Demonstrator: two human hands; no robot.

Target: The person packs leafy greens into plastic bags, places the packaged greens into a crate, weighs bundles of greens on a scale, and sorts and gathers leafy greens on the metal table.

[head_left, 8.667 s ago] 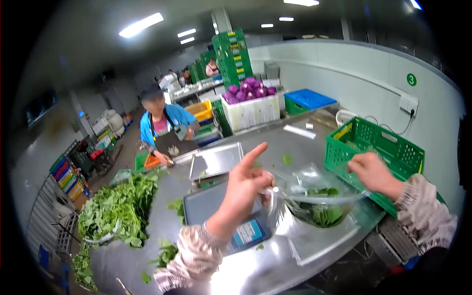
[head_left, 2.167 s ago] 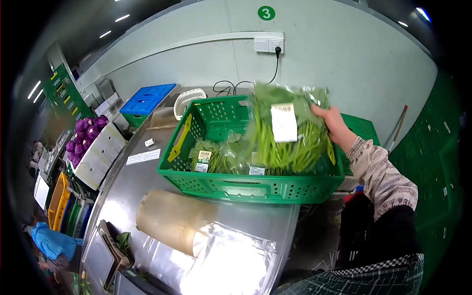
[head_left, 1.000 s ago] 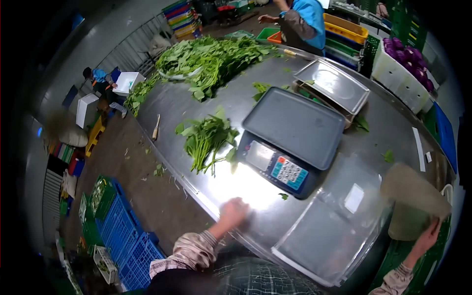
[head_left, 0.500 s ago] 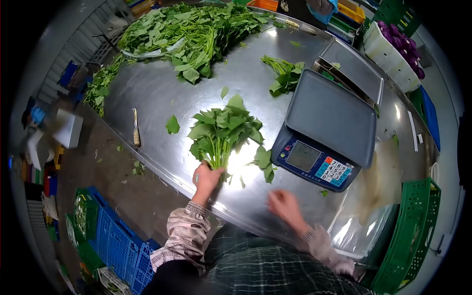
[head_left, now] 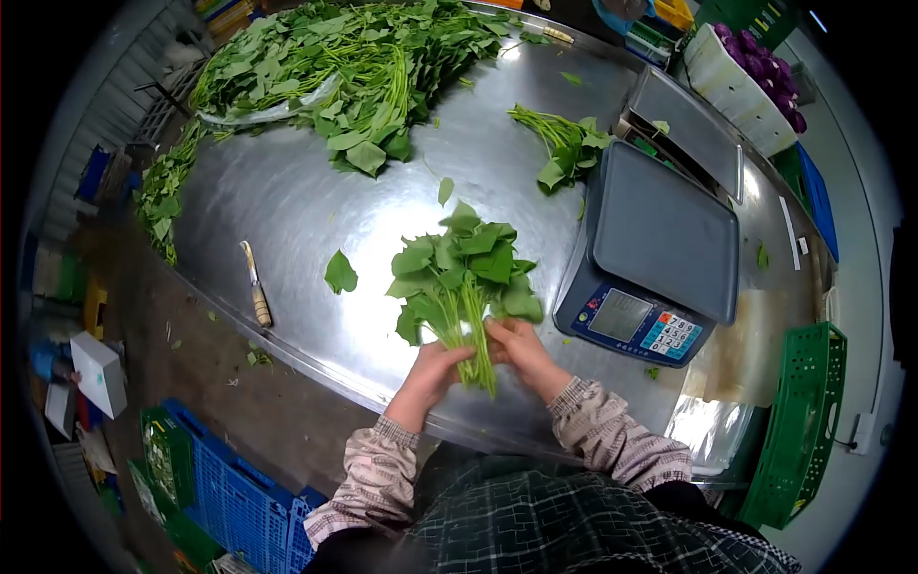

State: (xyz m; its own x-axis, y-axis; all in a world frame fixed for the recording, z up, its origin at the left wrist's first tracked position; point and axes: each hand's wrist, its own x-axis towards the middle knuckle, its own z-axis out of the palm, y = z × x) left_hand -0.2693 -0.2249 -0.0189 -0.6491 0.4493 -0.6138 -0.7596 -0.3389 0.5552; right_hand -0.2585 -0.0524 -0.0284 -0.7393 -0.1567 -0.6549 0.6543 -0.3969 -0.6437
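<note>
A bunch of leafy greens (head_left: 467,263) stands out from my two hands over the steel table, leaves pointing away from me and pale stems toward me. My left hand (head_left: 432,375) is closed round the stems from the left. From the right, my right hand (head_left: 521,352) grips the same stems, its thumb and fingers against them. Beyond and to the left of the bunch lies a single loose leaf (head_left: 340,273). A smaller bunch of greens (head_left: 564,143) rests near the digital scale (head_left: 660,230), whose display digits are too faint to read.
A large heap of greens (head_left: 316,81) covers the table's far left. A wooden-handled knife (head_left: 256,287) lies by the left edge. Clear plastic bags (head_left: 712,426) and a green crate (head_left: 803,421) are at right. Blue crates (head_left: 229,488) stand on the floor, lower left.
My right hand has come in from the right and taken hold of the stems beside my left hand. The bunch has shifted slightly right, and the camera view has moved too.
</note>
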